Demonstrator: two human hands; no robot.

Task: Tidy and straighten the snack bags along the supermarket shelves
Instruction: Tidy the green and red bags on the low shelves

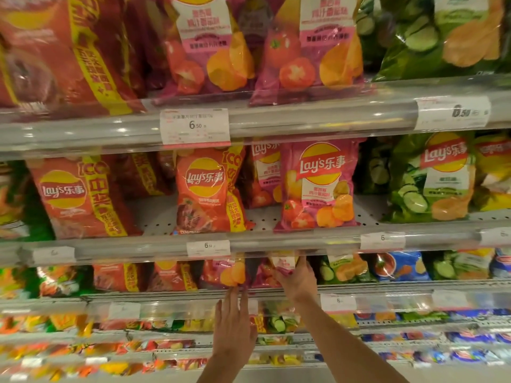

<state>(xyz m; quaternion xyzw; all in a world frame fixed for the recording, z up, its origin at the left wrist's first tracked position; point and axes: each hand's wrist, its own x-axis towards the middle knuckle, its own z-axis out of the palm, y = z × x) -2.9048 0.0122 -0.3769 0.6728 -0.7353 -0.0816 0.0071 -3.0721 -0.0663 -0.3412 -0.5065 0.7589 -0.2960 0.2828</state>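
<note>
Pink tomato bag point(284, 265) on the third shelf point(387, 286) sits in the right hand point(297, 280), fingers curled around it; the left hand point(235, 324), fingers straight, touches its neighbour point(229, 273). Best to square both upright, faces forward, behind the rail.

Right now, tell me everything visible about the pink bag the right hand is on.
The pink bag is glossy plastic with a white label panel and tomato print. It stands on the third shelf, its top hidden behind the price rail above. The right hand grips its front; another pink bag sits to its left.
</note>
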